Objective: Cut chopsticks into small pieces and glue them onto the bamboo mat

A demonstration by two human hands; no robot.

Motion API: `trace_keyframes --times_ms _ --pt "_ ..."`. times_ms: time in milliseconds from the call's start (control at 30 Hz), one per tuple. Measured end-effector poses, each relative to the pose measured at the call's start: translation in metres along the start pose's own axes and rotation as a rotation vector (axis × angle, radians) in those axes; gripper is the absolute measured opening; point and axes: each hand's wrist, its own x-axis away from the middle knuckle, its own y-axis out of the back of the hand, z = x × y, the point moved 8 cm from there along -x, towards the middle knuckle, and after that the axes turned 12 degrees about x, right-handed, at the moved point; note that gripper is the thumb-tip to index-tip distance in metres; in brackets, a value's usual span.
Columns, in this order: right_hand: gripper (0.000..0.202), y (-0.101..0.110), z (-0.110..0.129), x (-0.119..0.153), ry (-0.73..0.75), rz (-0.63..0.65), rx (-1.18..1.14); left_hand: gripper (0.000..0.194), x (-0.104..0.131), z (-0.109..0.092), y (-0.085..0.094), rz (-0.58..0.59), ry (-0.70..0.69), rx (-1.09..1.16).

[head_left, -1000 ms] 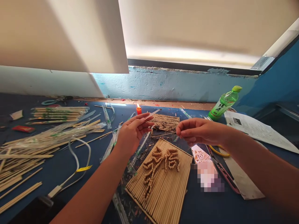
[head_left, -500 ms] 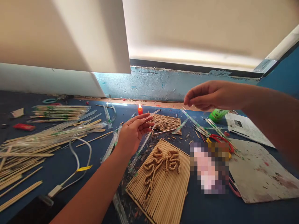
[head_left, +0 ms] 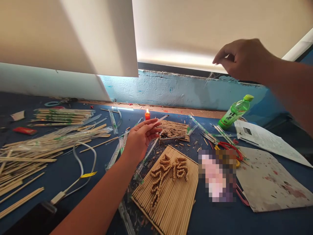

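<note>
My left hand (head_left: 143, 137) is closed in a pinch around a translucent glue stick (head_left: 163, 118) with a dark tip, pointing right. Just behind it burns a short red candle (head_left: 147, 115). High on the right, my right hand (head_left: 244, 60) pinches thin, wispy strands (head_left: 210, 76) that hang from its fingertips. Below the hands lies a panel of bamboo sticks (head_left: 181, 199) with raised characters made of small beadlike pieces (head_left: 158, 184). A smaller, dark-stained stick mat (head_left: 174, 129) lies beyond it.
Wrapped chopsticks (head_left: 63, 116) and loose sticks (head_left: 26, 160) cover the left side, near a white cable (head_left: 81, 163). At right are a green tea bottle (head_left: 234, 112), red-handled scissors (head_left: 232, 148), a paper sheet (head_left: 266, 140) and a stained board (head_left: 276, 182).
My right hand has risen and moved right, away from the glue stick, with fine strands trailing from it. The bottle it covered now shows. My left hand stays nearly still.
</note>
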Motion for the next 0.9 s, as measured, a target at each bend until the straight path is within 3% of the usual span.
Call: trace_keyframes --times_ms 133,267,333,500,600,700,800,900 --pt "0.027 -0.075 0.009 0.006 0.102 0.079 0.144 0.024 -0.001 0.000 0.000 -0.007 -0.005 0.000" --pt "0.023 -0.132 0.020 0.008 0.160 0.123 0.225 0.024 -0.001 0.001 0.001 -0.006 -0.004 -0.003" --pt "0.025 -0.163 0.029 0.015 0.212 0.204 0.248 0.024 -0.001 0.003 0.000 0.001 -0.001 -0.001" --pt "0.036 -0.222 0.030 0.032 0.101 0.413 0.187 0.023 0.000 0.005 -0.001 0.014 0.003 -0.008" --pt "0.028 -0.234 0.025 0.034 0.043 0.447 0.127 0.023 0.001 0.005 -0.001 0.015 0.004 -0.017" --pt "0.017 -0.233 0.024 0.032 0.043 0.403 0.097 0.023 0.000 0.005 -0.001 0.012 0.005 -0.024" --pt "0.018 -0.227 0.027 0.033 0.058 0.358 0.068 0.023 0.000 0.005 0.000 0.006 0.009 -0.020" --pt "0.023 -0.220 0.030 0.033 0.068 0.396 -0.033 0.023 0.000 0.005 0.000 -0.002 0.012 -0.012"
